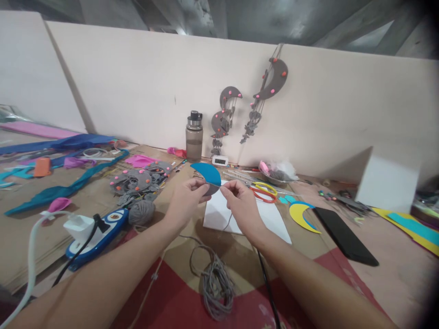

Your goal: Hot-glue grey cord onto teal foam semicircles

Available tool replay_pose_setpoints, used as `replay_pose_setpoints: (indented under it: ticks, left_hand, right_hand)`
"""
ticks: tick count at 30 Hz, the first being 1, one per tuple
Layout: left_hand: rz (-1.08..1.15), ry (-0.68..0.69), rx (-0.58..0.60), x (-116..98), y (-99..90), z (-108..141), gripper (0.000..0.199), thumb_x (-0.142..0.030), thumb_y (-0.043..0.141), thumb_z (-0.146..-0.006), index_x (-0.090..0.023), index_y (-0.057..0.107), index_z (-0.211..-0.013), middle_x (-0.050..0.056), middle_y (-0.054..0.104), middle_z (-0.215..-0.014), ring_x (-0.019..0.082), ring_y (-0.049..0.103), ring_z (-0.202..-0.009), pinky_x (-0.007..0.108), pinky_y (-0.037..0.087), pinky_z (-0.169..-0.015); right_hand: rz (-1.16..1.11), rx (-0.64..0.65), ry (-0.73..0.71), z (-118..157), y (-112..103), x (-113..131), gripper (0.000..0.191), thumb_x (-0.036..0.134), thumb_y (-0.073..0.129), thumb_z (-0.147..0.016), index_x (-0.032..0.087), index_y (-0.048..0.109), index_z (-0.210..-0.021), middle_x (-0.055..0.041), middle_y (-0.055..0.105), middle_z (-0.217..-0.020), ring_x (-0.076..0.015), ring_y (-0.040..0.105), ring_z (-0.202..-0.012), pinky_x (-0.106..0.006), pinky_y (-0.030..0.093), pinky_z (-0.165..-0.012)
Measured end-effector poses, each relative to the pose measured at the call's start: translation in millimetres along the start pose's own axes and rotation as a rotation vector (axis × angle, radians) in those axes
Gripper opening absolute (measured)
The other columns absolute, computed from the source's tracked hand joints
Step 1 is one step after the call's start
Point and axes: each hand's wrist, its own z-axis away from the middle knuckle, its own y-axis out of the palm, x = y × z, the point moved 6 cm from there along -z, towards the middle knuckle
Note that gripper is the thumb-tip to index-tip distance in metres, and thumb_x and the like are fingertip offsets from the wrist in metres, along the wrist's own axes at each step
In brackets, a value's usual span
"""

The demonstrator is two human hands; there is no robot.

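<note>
Two hands (215, 188), one blue crescent (208, 173), two pairs of scissors (265, 192)

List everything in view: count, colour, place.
Cutout: 1, blue/grey, centre
Sheet: 1, white, centre
Yarn bundle: 1, grey, front
Yarn ball: 1, grey, left
Decorated crescents: several, grey, left
Craft scraps: many, mixed, far left
Power strip: 1, blue/white, left
Bottle: 1, smoky, back
Hanging garlands: several, grey, wall
Small display: 1, white, back
Bowl: 1, pale, back right
Scissor handles: 2, yellow/orange, right
Crescent: 1, yellow/blue, right
Slab: 1, black, right
Leaning board: 1, white, far right
Left hand: 1, bare, centre
Right hand: 1, bare, centre
</note>
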Motion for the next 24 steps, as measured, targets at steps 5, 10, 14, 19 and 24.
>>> replay_pose_setpoints:
  ticks: [5,10,14,19,24]
  left_hand:
    - [0.066,-0.058,0.013,2.4,1.7,3.1,0.019,-0.026,0.068,-0.067,-0.013,0.06,-0.078,0.008,0.067,-0.086,0.019,0.064,-0.083,0.036,0.055,-0.075]
    - [0.115,-0.087,0.03,5.6,2.1,2.7,0.018,-0.027,0.068,-0.068,-0.014,0.059,-0.076,0.006,0.066,-0.085,0.018,0.064,-0.082,0.036,0.056,-0.074]
    - [0.149,-0.108,0.042,7.0,2.6,3.5,0.017,-0.026,0.069,-0.067,-0.014,0.058,-0.073,0.005,0.066,-0.082,0.017,0.064,-0.08,0.036,0.056,-0.074]
    - [0.198,-0.151,0.076,6.3,5.8,5.4,0.018,-0.022,0.07,-0.066,-0.013,0.06,-0.077,0.008,0.067,-0.086,0.017,0.065,-0.081,0.034,0.056,-0.071]
    - [0.186,-0.158,0.123,5.4,10.1,6.9,0.02,-0.024,0.071,-0.067,-0.012,0.061,-0.08,0.008,0.068,-0.087,0.018,0.066,-0.082,0.034,0.056,-0.074]
  right_hand:
    - [0.072,-0.023,-0.022,-0.6,-2.7,1.2,0.015,0.035,0.056,-0.079,0.02,0.054,-0.076,0.0033,0.054,-0.069,-0.0098,0.046,-0.057,-0.024,0.037,-0.055]
    - [0.081,-0.028,-0.02,-1.8,-3.4,-1.8,0.015,0.034,0.055,-0.079,0.02,0.054,-0.076,0.0029,0.054,-0.069,-0.0104,0.046,-0.057,-0.024,0.037,-0.056]
    - [0.043,-0.035,-0.016,-2.7,-3.6,-5.4,0.014,0.034,0.056,-0.079,0.02,0.056,-0.08,0.0031,0.055,-0.071,-0.0096,0.044,-0.055,-0.024,0.036,-0.054]
    - [-0.046,-0.019,0.012,-6.1,-2.2,-14.3,0.016,0.035,0.058,-0.076,0.019,0.061,-0.079,0.0034,0.055,-0.068,-0.0082,0.04,-0.051,-0.023,0.033,-0.049]
    - [-0.195,-0.027,0.114,-8.2,-2.4,-23.1,0.018,0.037,0.063,-0.071,0.019,0.06,-0.075,0.0046,0.053,-0.064,-0.0065,0.036,-0.047,-0.022,0.028,-0.044]
